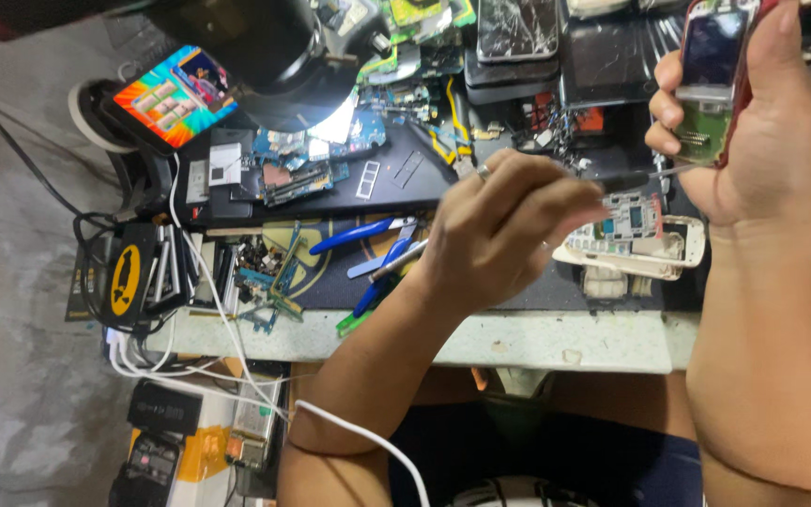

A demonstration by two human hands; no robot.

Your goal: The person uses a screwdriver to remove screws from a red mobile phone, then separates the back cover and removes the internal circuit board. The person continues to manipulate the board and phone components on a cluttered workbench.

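Note:
My right hand (753, 131) is raised at the upper right and grips a small red-edged phone (711, 56) with its cover off, the green circuit board (701, 131) below the screen exposed. My left hand (504, 230) reaches in from the lower left and holds a thin dark-handled screwdriver (626, 176). Its tip points right and meets the lower part of that board. Below the two hands a second opened white phone (635, 235) lies on the dark work mat (405, 178).
Blue-handled pliers (359, 235) and tweezers (396, 263) lie left of my left hand. Circuit boards (307, 164), a black lamp head (265, 47), a phone with a colourful lit screen (175, 94), cracked screens (518, 28) and white cables (237, 361) crowd the bench.

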